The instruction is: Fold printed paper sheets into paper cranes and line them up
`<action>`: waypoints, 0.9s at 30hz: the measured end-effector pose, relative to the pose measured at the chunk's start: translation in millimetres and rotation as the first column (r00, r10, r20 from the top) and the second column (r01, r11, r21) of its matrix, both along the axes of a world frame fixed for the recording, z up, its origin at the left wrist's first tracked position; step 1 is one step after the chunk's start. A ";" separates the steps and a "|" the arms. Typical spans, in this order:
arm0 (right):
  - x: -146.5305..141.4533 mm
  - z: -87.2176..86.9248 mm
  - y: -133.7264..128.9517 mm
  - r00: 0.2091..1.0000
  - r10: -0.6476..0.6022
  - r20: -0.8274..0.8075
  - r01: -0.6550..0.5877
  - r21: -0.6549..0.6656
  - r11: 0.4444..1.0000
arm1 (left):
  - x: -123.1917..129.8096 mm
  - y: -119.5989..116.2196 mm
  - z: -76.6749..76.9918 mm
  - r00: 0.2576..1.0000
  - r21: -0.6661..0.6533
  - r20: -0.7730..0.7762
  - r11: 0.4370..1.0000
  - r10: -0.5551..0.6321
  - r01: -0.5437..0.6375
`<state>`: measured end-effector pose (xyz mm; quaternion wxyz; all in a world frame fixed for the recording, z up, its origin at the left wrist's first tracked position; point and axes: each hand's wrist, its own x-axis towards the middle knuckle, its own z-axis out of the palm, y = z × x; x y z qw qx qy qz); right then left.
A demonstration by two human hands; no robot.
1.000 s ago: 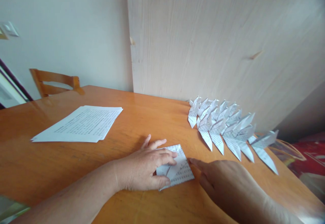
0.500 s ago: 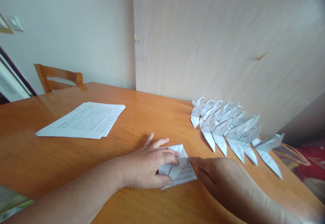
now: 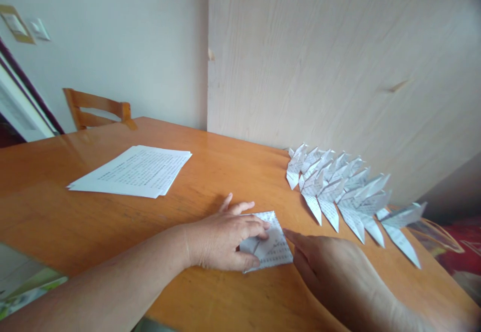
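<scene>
A small folded sheet of printed paper [image 3: 276, 250] lies flat on the wooden table in front of me. My left hand [image 3: 229, 239] rests on its left part, palm down with fingers spread, the thumb near the lower edge and some fingertips pressing the middle. At the paper's right edge is my right hand [image 3: 323, 262], seen from the back. Its index finger stretches out to the upper part of that edge, with the thumb lower down; the other fingers are hidden beneath. Nothing shows held in either hand.
Several folded paper pieces [image 3: 351, 201] stand in rows at the right of the table [image 3: 210, 171]. A stack of printed sheets [image 3: 135, 171] lies at the left. Behind are a wooden chair [image 3: 97, 106] and a pale wooden panel [image 3: 300, 61] against the table's far edge.
The whole view has shifted slightly, so everything sits a little further right. My right index fingertip has slid slightly up along the paper's edge; my left hand still presses the same spot.
</scene>
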<state>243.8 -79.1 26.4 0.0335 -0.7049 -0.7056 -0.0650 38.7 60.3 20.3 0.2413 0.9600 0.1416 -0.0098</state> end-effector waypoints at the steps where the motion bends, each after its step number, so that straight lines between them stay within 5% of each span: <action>1: -1.3 -0.5 -0.3 1.000 0.022 -0.007 -0.023 -0.044 0.999 | 0.4 -0.1 0.1 1.000 -0.001 0.002 1.000 -0.001 0.001; 5: -5.4 -8.4 -1.4 0.997 0.070 0.043 -0.062 -0.173 0.983 | 1.8 -0.2 -1.0 1.000 -0.017 0.023 1.000 0.004 -0.003; 17: -8.2 -6.4 -7.5 0.994 0.106 0.032 -0.101 -0.108 0.989 | 0.7 0.4 -2.7 0.997 -0.034 0.079 0.999 -0.002 0.005; 27: -15.3 -22.2 -11.4 0.977 0.183 0.112 -0.172 -0.105 0.979 | -0.1 0.1 -6.4 0.994 -0.055 0.112 0.998 0.009 -0.003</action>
